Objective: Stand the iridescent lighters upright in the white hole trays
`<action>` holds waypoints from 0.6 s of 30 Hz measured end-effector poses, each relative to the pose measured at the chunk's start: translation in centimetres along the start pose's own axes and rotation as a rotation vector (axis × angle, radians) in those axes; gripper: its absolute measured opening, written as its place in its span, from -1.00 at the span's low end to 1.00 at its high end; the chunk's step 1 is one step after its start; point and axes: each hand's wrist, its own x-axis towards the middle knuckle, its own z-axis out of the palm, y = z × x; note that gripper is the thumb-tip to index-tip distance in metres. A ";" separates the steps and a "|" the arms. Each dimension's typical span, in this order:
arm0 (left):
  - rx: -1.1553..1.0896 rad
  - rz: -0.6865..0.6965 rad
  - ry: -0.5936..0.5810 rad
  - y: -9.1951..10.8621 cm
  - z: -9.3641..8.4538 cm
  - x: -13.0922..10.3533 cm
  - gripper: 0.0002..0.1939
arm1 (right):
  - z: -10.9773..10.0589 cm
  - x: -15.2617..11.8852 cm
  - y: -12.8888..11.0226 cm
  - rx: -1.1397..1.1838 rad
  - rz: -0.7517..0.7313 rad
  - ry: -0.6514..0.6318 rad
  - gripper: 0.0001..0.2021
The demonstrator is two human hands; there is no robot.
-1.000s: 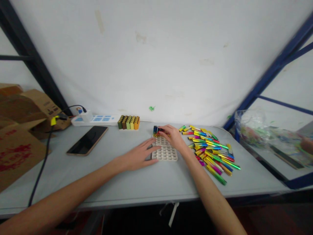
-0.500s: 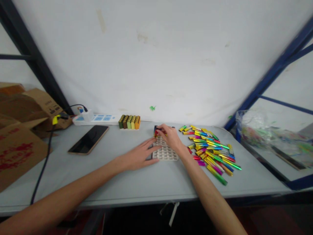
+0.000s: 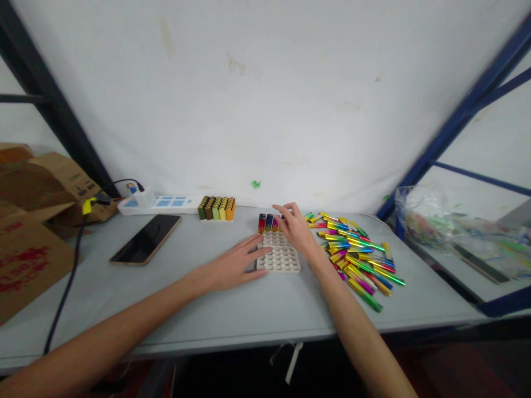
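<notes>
A white tray with rows of holes (image 3: 282, 260) lies on the table in front of me. Several small shiny tubes (image 3: 269, 223), red, blue and purple with dark tops, stand upright in its far row. My left hand (image 3: 238, 264) rests flat at the tray's left edge, fingers spread and holding nothing. Over the far right corner of the tray hovers my right hand (image 3: 296, 228); its fingers are raised and apart, with nothing seen in them. It partly hides the far row. To its right lies a loose pile of shiny coloured tubes (image 3: 357, 249).
A filled block of upright green, brown and yellow pieces (image 3: 216, 209) stands near the wall. Left of it are a white power strip (image 3: 174, 204) and a phone (image 3: 147, 239). Cardboard boxes (image 3: 37, 232) and a black cable (image 3: 74, 271) occupy the left; a plastic bag (image 3: 427, 215) lies right.
My right hand has let go at the far row and lifted up and right, its fingers opening. The standing tubes are now uncovered. My left hand stays at the tray.
</notes>
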 end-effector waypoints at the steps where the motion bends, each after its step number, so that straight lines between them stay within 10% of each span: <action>1: 0.003 0.004 0.002 0.0 0.0 0.0 -0.42 | -0.6 -0.1 0.9 -0.014 0.039 0.043 -0.65; 8: 0.023 0.009 0.030 0.3 -0.2 -0.1 -0.45 | -1.7 -2.1 6.7 -0.196 0.191 -0.096 -0.74; 12: 0.008 -0.018 0.047 0.2 -0.2 -0.1 -0.46 | -0.4 -2.5 6.9 -0.259 0.256 -0.326 -0.68; 18: -0.013 0.000 0.068 -0.1 0.0 0.0 -0.46 | -0.7 -2.9 7.1 -0.200 0.329 -0.295 -0.50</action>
